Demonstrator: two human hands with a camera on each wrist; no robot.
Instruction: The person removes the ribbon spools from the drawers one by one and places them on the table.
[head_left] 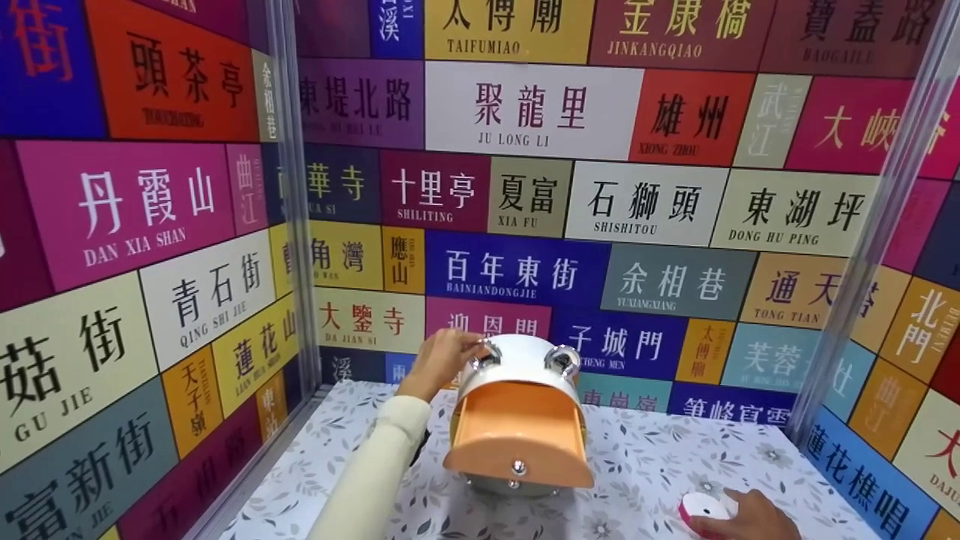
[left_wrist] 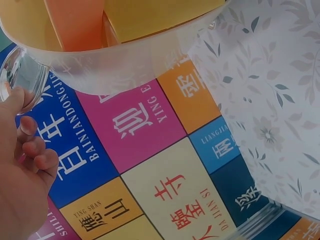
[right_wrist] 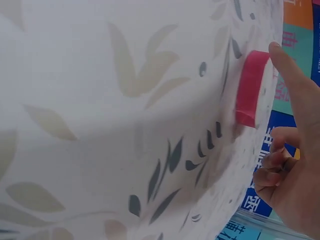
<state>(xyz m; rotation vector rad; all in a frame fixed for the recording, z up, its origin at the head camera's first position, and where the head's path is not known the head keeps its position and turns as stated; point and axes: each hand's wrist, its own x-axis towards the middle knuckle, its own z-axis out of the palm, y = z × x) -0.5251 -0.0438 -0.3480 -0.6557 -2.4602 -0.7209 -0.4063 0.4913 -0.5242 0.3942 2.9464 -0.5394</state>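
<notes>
A small frog-like drawer box (head_left: 529, 352) with a white curved top stands on the table, its orange drawer (head_left: 495, 456) pulled out towards me. Two round silver eyes sit on top, and a silver knob (head_left: 518, 467) is on the drawer front. My left hand (head_left: 442, 361) grips the left silver eye (left_wrist: 24, 75), thumb against it and the other fingers curled. At the lower right, my right hand (head_left: 759, 516) holds a flat round thing with a pink side (right_wrist: 252, 89) and a pale top, thumb and finger at its edges. It rests on the tablecloth.
The table wears a white tablecloth (head_left: 637, 457) with grey leaves and flowers. Panels of coloured street-name signs (head_left: 517, 266) rise behind it and at both sides. Clear upright corner strips (head_left: 289, 187) join the panels at left and right.
</notes>
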